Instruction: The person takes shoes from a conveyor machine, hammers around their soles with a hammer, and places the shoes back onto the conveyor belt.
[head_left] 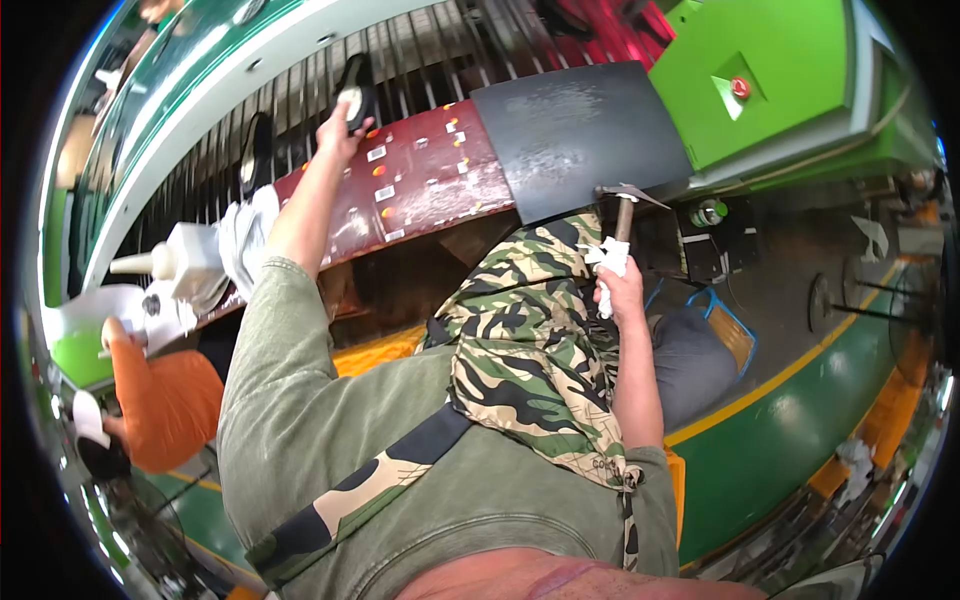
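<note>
My left hand reaches out over the metal rollers and grips a black shoe, with a pale patch inside it near my fingers. Close to my lap, my right hand is wrapped around a hammer with a brownish handle and a thin metal head. White cloth is bunched about the handle at my grip. Another black shoe lies on the rollers, left of my left hand. Between my hands lie a maroon board with small stickers and a dark mat.
A green machine with a red button stands at right. To the left are a white spouted container and a co-worker in an orange top. A green-capped bottle sits low right. The roller conveyor runs along the far side.
</note>
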